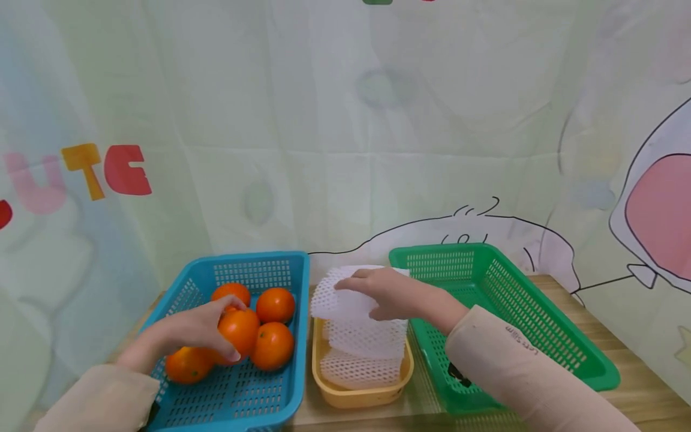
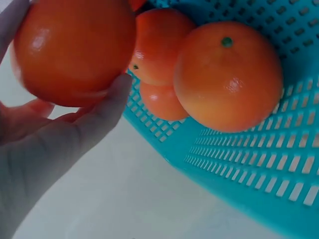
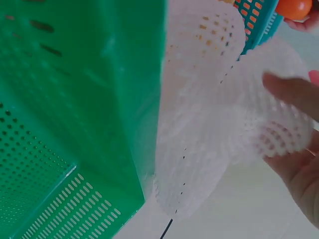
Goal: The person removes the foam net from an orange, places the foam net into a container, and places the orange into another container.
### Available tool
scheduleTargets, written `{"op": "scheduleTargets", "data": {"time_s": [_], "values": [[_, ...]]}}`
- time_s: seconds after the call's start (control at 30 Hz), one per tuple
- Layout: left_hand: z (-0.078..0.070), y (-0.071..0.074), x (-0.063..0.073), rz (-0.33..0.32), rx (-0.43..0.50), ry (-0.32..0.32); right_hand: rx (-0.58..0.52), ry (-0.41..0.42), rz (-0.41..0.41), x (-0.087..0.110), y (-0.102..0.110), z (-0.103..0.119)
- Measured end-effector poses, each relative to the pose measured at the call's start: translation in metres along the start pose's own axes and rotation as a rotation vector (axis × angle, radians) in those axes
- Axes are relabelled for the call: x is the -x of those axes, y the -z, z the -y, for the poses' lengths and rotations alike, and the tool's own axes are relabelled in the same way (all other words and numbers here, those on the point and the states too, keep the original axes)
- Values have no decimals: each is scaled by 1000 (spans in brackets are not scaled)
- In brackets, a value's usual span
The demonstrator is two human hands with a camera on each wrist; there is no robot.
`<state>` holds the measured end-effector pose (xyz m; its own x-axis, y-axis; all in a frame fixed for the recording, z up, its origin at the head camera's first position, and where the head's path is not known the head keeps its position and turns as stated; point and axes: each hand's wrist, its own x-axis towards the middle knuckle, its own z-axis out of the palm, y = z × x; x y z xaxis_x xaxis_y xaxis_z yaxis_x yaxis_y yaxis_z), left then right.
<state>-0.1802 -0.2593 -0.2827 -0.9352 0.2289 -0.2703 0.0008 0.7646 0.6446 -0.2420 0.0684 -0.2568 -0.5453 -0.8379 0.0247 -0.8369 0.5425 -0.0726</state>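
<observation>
My left hand (image 1: 197, 329) grips an orange (image 1: 239, 333) over the blue basket (image 1: 300, 366), thumb on one side and fingers on the other. In the left wrist view this orange (image 2: 75, 50) is raised beside the others. Several more oranges (image 1: 275, 306) lie in that basket. My right hand (image 1: 396, 294) is over the small yellow basket (image 1: 361, 399), holding a white foam net sleeve (image 1: 337, 297) between thumb and fingers. The right wrist view shows the net (image 3: 279, 124) there, somewhat blurred. More foam net sleeves (image 1: 361, 369) lie in the yellow basket below.
At the right stands a green basket (image 1: 545, 324), close beside the yellow one; my right forearm crosses over its near part. All three baskets are on a wooden table (image 1: 642, 384). A printed cloth (image 1: 335, 120) hangs behind them.
</observation>
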Motion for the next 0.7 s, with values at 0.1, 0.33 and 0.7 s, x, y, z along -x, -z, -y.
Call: {"op": "scheduleTargets", "data": {"time_s": [0.1, 0.33, 0.7], "values": [[-2, -4, -5, 27, -108, 61, -51, 0, 120, 0, -2, 2], [-5, -14, -18, 85, -346, 202, -166, 84, 170, 0, 1, 5], [22, -36, -44, 131, -405, 321, -194, 179, 74, -2, 6, 6]]}}
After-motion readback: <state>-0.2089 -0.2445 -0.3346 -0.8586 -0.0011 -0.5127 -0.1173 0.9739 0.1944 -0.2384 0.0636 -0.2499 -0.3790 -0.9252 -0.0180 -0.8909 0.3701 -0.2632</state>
